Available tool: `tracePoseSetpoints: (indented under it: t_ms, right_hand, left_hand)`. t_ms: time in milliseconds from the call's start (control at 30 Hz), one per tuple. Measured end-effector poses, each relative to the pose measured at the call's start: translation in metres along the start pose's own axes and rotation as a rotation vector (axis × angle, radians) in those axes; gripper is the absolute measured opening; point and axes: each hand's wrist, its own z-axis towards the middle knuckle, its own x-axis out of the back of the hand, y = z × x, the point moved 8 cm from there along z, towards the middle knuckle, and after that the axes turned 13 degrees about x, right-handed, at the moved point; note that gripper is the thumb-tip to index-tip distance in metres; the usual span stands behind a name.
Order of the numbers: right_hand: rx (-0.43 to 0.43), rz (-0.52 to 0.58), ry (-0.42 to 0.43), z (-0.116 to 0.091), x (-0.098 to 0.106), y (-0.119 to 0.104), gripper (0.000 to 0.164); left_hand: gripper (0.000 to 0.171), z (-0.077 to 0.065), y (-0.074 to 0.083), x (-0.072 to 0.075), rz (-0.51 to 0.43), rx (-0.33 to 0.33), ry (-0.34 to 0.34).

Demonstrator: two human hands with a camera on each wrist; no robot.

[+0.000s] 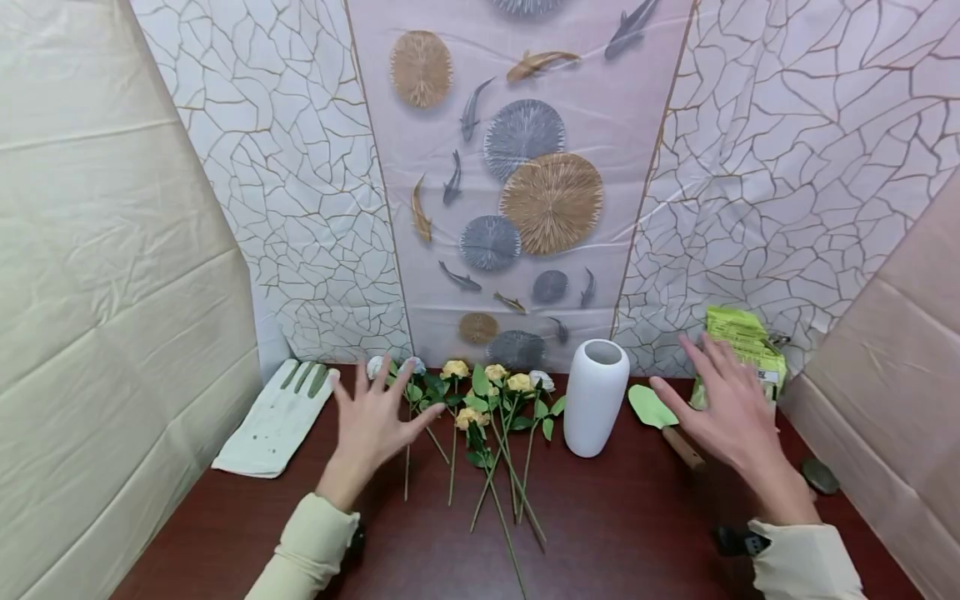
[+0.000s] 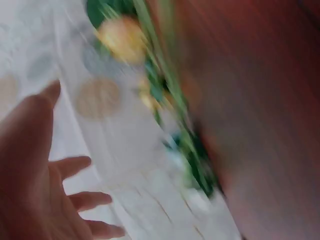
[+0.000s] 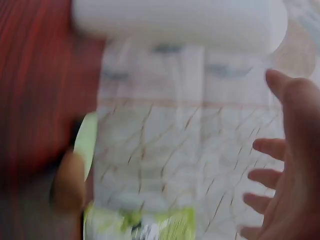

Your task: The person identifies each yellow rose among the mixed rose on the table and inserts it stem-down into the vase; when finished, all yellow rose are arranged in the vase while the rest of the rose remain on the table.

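My left hand (image 1: 373,423) hovers with spread fingers near the leftmost flowers, holding nothing. Several artificial roses, yellow (image 1: 520,382) and white (image 1: 542,381), lie on the table with their green stems toward me. To their right a white vase (image 1: 596,398) stands upright. Over at the right, my right hand (image 1: 723,408), fingers spread and nothing in it, is above the handle end of a small trowel (image 1: 652,407) with a green blade and wooden handle. Behind that hand a green packet (image 1: 738,333) leans by the wall cloth. Both wrist views are blurred; each shows its hand free of objects.
White gloves (image 1: 273,421) with green-marked fingers lie at the left back of the dark red table (image 1: 600,533). A dark, round stone-like object (image 1: 820,476) sits near the right edge. Patterned cloth hangs behind, and beige cloth walls (image 1: 112,250) stand on both sides.
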Motion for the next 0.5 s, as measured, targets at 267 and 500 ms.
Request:
tracePoseSetpoints:
  t_ms: [267, 500]
  right_hand:
    - [-0.006, 0.482, 0.077, 0.017, -0.028, -0.052, 0.072]
    - [-0.086, 0.551, 0.111, 0.017, -0.059, -0.058, 0.082]
  left_hand:
    - [0.04, -0.014, 0.088, -0.008, -0.235, -0.11, -0.048]
    - [0.047, -0.018, 0.111, -0.039, -0.218, -0.015, -0.204]
